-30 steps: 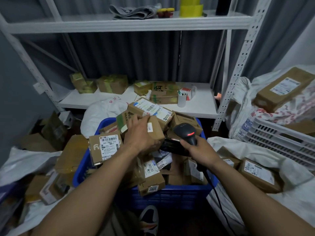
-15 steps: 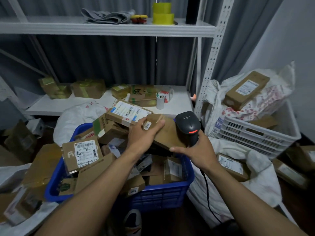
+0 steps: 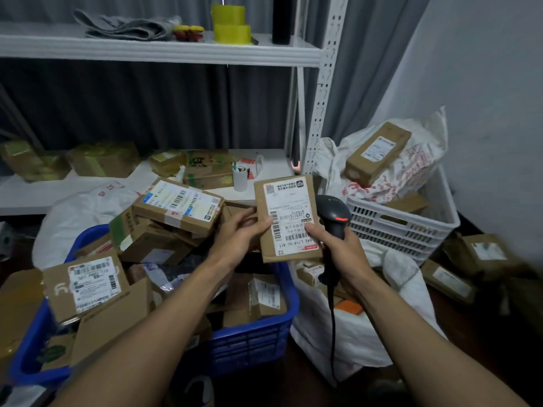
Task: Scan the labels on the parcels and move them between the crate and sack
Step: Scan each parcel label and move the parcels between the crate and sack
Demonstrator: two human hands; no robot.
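My left hand (image 3: pixel 241 233) grips parcel (image 3: pixel 286 218), label up; right hand (image 3: pixel 338 248) grips scanner (image 3: pixel 333 212), thumb touching label.

Yellow tape rolls (image 3: pixel 232 27), folded grey cloth (image 3: pixel 126 24) on top shelf (image 3: pixel 147 51); white cup (image 3: pixel 240 179) below.

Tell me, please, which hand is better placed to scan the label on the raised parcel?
The right hand: it grips the scanner beside the parcel, while the left hand only holds the parcel.
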